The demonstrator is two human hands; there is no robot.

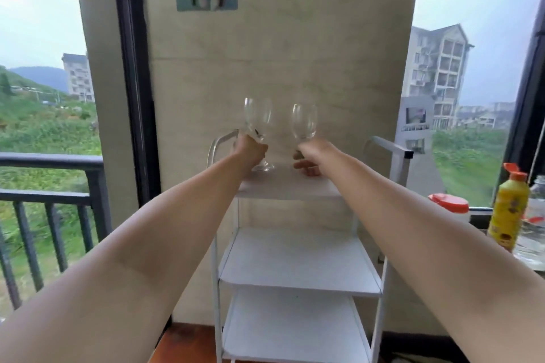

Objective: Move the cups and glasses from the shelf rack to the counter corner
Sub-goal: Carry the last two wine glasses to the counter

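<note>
Two clear stemmed wine glasses stand upright over the top shelf of a white shelf rack [298,259] against the wall. My left hand [249,150] is closed around the stem of the left wine glass [257,116], whose foot shows just below my fist, at the shelf surface. My right hand [309,156] grips the stem of the right wine glass [304,121]; my fingers hide its foot. Whether either glass is touching the shelf I cannot tell. Both arms reach straight forward.
The rack's lower shelves hold nothing. At the right edge a counter [530,262] carries a yellow bottle with an orange cap [507,209], a red-lidded white container [449,205] and clear glassware [535,221]. Windows flank the wall; a dark railing [50,194] is outside left.
</note>
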